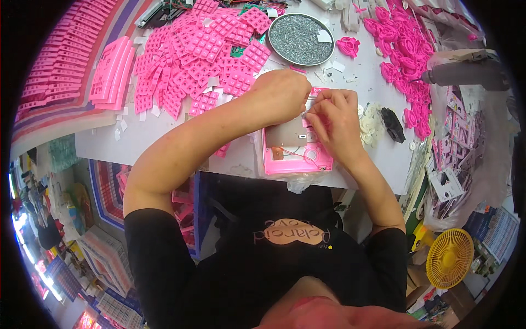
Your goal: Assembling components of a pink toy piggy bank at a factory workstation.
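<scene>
In front of me at the table's edge lies an open pink plastic case [298,169], with a grey panel, thin wires and a round white part showing inside. My left hand [282,94] is curled closed over the far part of the case; its fingertips are hidden behind the back of the hand. My right hand [335,116] reaches over the case's right side, thumb and fingers bent together in a pinch close to the left hand. What either hand grips is too small or covered to make out.
Pink keypads [203,41] pile up at the far left, beside a round tray of small metal screws [298,24]. Stacked pink panels [112,74] stand further left. Pink ring-shaped parts [405,44], white discs [372,123] and a black part [392,125] lie right, near a dark-handled tool [466,75].
</scene>
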